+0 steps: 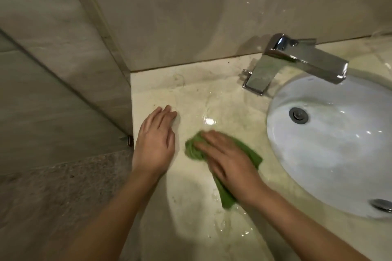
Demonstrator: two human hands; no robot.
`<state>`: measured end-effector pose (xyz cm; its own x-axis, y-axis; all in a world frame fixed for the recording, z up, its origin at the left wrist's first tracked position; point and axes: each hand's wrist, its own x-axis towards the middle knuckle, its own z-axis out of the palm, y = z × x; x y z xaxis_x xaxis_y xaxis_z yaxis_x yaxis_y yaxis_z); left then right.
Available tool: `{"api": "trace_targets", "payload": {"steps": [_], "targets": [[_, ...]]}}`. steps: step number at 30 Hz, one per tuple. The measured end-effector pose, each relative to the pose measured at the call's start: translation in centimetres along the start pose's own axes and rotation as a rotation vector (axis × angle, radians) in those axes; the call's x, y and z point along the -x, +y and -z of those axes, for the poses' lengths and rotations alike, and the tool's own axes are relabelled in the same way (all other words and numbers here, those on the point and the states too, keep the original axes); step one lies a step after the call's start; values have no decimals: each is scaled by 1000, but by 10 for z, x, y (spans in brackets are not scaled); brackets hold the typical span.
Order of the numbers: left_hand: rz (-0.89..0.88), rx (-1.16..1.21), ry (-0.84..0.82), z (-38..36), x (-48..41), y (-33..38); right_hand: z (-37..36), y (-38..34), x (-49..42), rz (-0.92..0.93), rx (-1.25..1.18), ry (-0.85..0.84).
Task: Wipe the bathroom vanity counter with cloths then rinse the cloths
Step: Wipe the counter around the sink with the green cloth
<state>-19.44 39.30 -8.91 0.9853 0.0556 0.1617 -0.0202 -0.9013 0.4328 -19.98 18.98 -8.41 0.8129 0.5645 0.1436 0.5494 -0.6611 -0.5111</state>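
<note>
Pressure, evenly spread: flat right grip (231, 161) presses crumpled green cloth (192, 148) on wet cream stone counter (191, 95); left grip (156, 144) flat, empty.

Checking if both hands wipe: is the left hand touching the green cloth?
Apart. Head view shows bare counter between left hand and green cloth; the right hand presses on it.

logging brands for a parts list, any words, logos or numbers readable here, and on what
No text can be read.
Faint mark on the sink wall below the faucet: too small and blurred to read.
Faucet, cloth and counter: no text visible.
</note>
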Motion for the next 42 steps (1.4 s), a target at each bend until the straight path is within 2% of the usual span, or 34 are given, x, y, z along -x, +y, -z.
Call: {"api": "trace_targets", "payload": {"steps": [3, 8, 10, 13, 15, 17, 20, 21, 23, 25, 29, 32, 35, 38, 40, 42], "targets": [[-9, -2, 10, 1, -1, 0, 24, 8, 38, 6, -28, -40], [-27, 16, 31, -4, -1, -1, 11, 26, -37, -214, 64, 178], [-40, 17, 29, -4, 1, -3, -5, 7, -33, -154, 67, 140], [-42, 17, 29, -2, 2, -4, 1, -12, 29, -18, 38, -40], [-46, 12, 30, -1, 1, -3, 20, 3, 45, -36, 19, -12], [-48, 3, 43, -2, -3, -2, 27, 20, 25, -128, 39, 80], [-39, -3, 50, -6, -2, -2, 0, 13, -14, -204, 64, 179], [-40, 0, 47, -7, -1, -3, -10, 2, -13, -172, 59, 164], [-42, 11, 35, -6, 2, -8, -20, -19, 18, -56, 57, 32], [-55, 8, 28, -2, 7, -10, -2, -20, 61, -7, 42, -60], [-51, -54, 23, -3, 36, 3, 40, 19, 78, -138, 59, 45], [5, -42, 56, -8, 51, 13, 24, 22, 40, -206, 70, 155], [46, -12, 48, -9, 62, 18, 3, -4, 64, -71, 46, 31], [22, -48, 9, -7, 91, 32, 31, 3, 124, -1, 24, -81], [33, -74, -8, -6, 106, 40, 54, 22, 135, -55, 22, -45], [66, -85, 0, -4, 107, 43, 57, 40, 116, -149, 44, 75]]}}
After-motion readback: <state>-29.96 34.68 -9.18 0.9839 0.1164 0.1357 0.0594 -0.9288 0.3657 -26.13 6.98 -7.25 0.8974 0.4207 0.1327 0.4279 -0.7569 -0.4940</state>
